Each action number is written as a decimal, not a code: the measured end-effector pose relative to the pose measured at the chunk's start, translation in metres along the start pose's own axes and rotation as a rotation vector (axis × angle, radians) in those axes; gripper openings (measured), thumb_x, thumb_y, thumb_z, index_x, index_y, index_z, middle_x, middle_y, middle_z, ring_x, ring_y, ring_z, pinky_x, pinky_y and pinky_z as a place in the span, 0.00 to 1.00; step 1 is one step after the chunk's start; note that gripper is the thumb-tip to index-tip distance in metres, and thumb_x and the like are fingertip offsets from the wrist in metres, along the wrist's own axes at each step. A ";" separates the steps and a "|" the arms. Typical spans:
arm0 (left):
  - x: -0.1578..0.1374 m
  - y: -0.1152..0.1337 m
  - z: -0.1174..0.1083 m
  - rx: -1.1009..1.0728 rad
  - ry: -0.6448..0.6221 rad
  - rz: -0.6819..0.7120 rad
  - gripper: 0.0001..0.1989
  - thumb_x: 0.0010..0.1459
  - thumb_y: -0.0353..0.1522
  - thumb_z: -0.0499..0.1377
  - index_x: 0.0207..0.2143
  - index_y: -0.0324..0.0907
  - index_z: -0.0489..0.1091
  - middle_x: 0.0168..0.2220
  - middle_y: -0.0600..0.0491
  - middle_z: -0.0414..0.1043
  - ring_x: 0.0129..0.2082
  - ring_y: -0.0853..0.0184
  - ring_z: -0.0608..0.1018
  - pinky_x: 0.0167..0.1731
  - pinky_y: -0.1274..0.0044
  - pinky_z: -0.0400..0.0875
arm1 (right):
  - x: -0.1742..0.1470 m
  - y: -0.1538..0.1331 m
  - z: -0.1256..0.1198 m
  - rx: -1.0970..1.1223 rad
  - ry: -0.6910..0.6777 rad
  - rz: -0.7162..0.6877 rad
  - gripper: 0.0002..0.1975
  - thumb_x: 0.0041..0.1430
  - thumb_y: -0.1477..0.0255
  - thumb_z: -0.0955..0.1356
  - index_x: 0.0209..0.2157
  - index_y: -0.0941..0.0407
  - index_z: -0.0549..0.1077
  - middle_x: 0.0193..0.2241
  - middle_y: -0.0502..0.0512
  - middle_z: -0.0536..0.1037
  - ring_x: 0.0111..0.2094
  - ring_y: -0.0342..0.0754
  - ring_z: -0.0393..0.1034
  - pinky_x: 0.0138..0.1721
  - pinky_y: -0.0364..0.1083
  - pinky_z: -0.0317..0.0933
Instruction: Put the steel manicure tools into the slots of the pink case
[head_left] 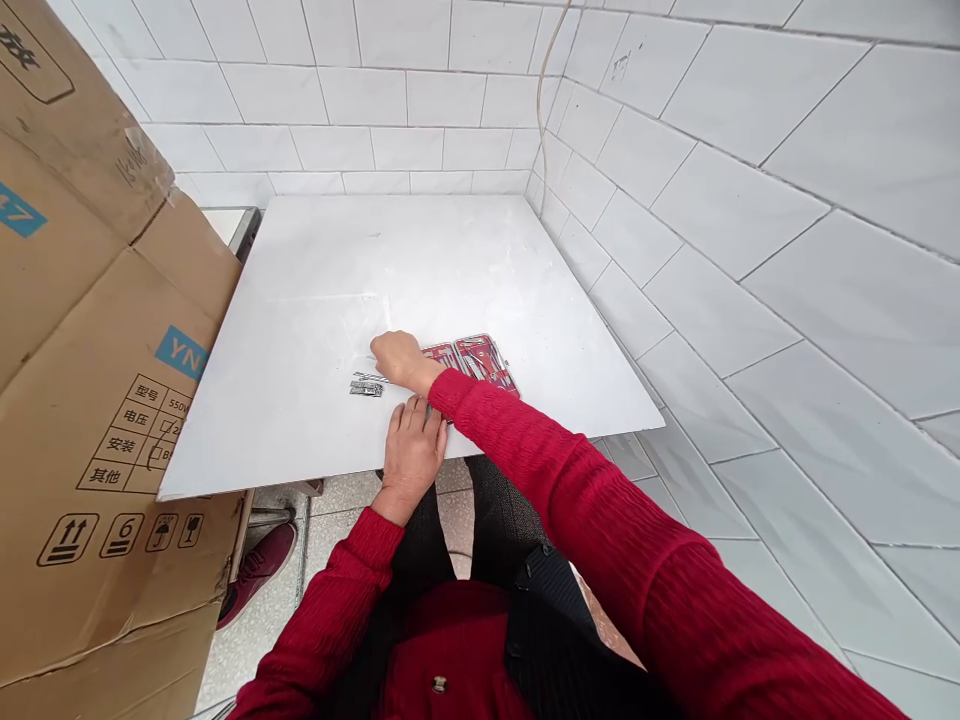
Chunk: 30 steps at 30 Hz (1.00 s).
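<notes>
On the white tabletop lies an open, red-lined case (487, 362) holding slim metal tools, like a manicure set. My right forearm covers part of it. My right hand (399, 358) is closed, knuckles up, just left of the case; anything inside its fingers is hidden. A small group of thin metal pieces (366, 388) rests on the table directly below and left of that hand. Nearer to me, my left hand (415, 440) lies over the table's front edge, its fingers stretched forward beside the case's near corner. Whatever is under those fingertips is mostly covered.
The white board tabletop (322, 250) reaches to the tiled wall (420, 95) behind and on the right. Tall cardboard boxes (97, 330) stand along the left edge. A thin cable (541, 95) hangs in the corner. A dark red shoe (259, 572) shows below, on the left.
</notes>
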<state>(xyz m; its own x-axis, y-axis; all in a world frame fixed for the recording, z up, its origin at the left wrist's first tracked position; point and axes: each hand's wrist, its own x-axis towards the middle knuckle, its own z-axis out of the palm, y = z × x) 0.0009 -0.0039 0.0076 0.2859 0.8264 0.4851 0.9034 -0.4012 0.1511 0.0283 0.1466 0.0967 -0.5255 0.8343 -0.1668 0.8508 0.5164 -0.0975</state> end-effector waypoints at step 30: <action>-0.001 0.000 0.002 0.000 0.016 -0.002 0.16 0.71 0.32 0.52 0.53 0.34 0.75 0.56 0.35 0.76 0.61 0.48 0.75 0.62 0.57 0.67 | -0.078 0.065 0.010 -0.004 0.064 0.333 0.15 0.70 0.75 0.63 0.48 0.64 0.81 0.49 0.74 0.81 0.52 0.59 0.78 0.49 0.49 0.70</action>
<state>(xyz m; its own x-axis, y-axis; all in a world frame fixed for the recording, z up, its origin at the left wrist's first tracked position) 0.0017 -0.0039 0.0058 0.2792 0.8207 0.4985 0.9038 -0.4000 0.1523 0.1247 0.1128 0.0940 -0.2185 0.9675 -0.1272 0.9757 0.2146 -0.0438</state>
